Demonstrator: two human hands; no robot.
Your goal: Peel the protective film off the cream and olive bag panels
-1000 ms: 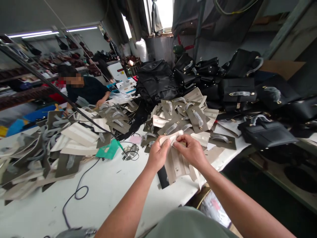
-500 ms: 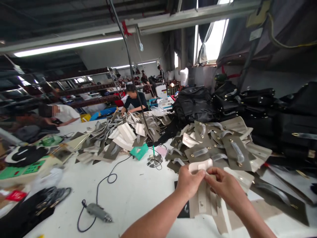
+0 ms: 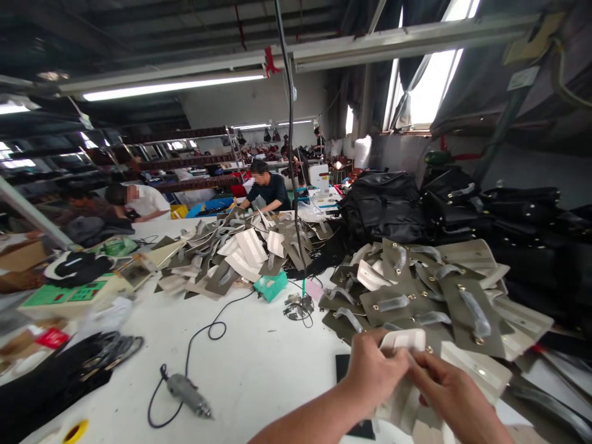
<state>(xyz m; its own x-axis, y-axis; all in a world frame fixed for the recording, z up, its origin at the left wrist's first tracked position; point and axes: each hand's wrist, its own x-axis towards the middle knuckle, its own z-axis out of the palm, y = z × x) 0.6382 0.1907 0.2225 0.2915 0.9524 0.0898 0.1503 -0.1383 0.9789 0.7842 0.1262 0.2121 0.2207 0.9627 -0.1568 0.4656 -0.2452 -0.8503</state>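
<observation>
At the lower right, my left hand point(image 3: 375, 370) grips the upper edge of a beige bag panel point(image 3: 405, 339), thumb on its near face. My right hand point(image 3: 446, 385) pinches the same panel close to the left thumb; whatever small part lies between its fingertips is hidden. The lower portion of the panel hangs down between my wrists. Just beyond my hands spreads a pile of olive and beige panels point(image 3: 393, 290), many with plastic-wrapped handles and brass-coloured fittings. A black sheet point(image 3: 343, 368) lies partly under my left forearm.
On the white table point(image 3: 250, 370) rests a grey corded electric tool point(image 3: 189, 394). A green packet point(image 3: 271, 285) and small metal parts point(image 3: 298, 306) lie mid-table. More panels point(image 3: 250, 250) are heaped at the back, near a co-worker point(image 3: 272, 188). Black bags point(image 3: 379, 203) are stacked at right.
The view has swung left, so the scene sits further right. Both hands keep hold of the beige panel, which now appears lower and more tilted in the picture.
</observation>
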